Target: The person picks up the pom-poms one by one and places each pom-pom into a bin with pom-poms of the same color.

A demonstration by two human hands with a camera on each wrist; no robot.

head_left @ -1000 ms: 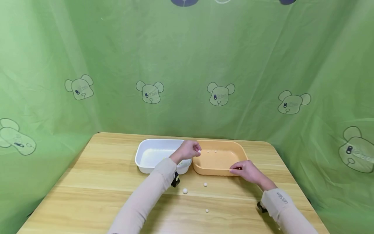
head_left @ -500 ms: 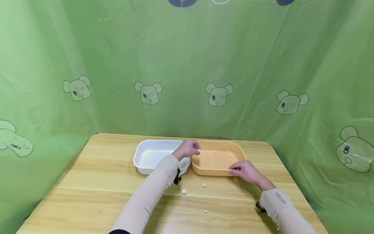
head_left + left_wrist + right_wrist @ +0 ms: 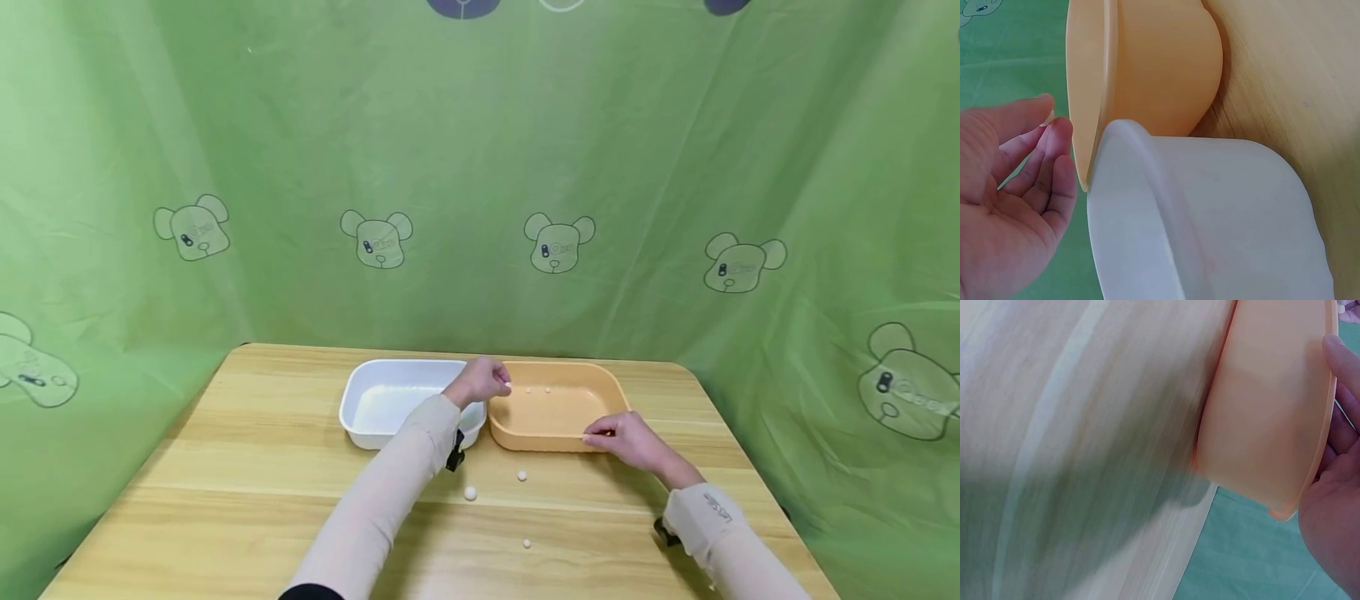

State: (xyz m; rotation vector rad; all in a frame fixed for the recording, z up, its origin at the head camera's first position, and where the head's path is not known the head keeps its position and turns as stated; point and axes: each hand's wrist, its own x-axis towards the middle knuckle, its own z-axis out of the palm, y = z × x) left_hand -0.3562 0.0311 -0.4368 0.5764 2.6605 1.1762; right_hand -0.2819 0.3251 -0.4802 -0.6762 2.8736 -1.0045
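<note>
My left hand [image 3: 501, 384] hovers over the seam between the white tray [image 3: 360, 417] and the orange tray [image 3: 570, 437], pinching a small white bead [image 3: 508, 386] between thumb and forefinger. In the left wrist view that hand [image 3: 1047, 122] sits just left of the orange tray's rim [image 3: 1088, 81], above the white tray [image 3: 1222, 212]. My right hand [image 3: 600, 435] grips the orange tray's near right rim, and its thumb [image 3: 1342, 359] lies over the edge of the orange tray [image 3: 1266, 412]. Two beads [image 3: 538, 390] lie inside the orange tray.
Three loose white beads lie on the wooden table in front of the trays: one [image 3: 470, 493], another [image 3: 522, 476] and a third [image 3: 527, 543] nearer me. A green printed cloth hangs behind and to both sides of the table.
Both hands keep their places; only the head view has drifted slightly.
</note>
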